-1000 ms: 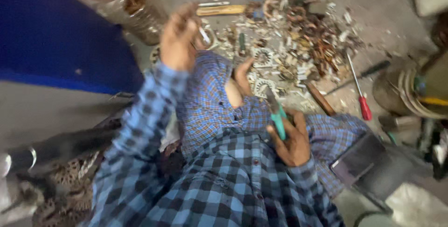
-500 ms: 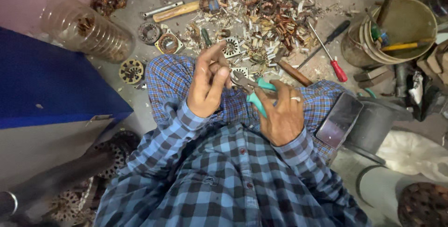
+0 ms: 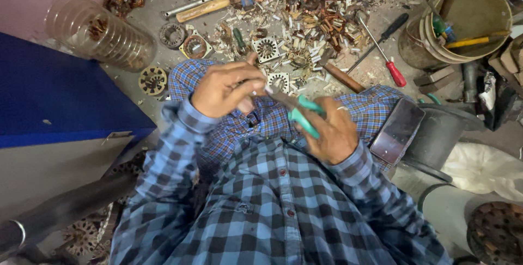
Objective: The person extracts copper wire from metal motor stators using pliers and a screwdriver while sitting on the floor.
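At frame centre, the left hand (image 3: 220, 88), having come back from the scrap, is pinching a small part; the right hand (image 3: 329, 134) is still closing its grip on green-handled pliers (image 3: 297, 111).

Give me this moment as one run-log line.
left hand: pinches small part | right hand: grips green-handled pliers, tip at that part | floor: red screwdriver, square stators

Blue-and-black checked shirt (image 3: 261, 210); teal-handled pliers (image 3: 303, 115); red-handled screwdriver (image 3: 388, 60); black-handled screwdriver (image 3: 385, 31); yellowish bucket (image 3: 473, 8); deep blue box (image 3: 60, 98); clear ribbed jar (image 3: 98, 33); coppery, whitish scrap pile (image 3: 310, 14).
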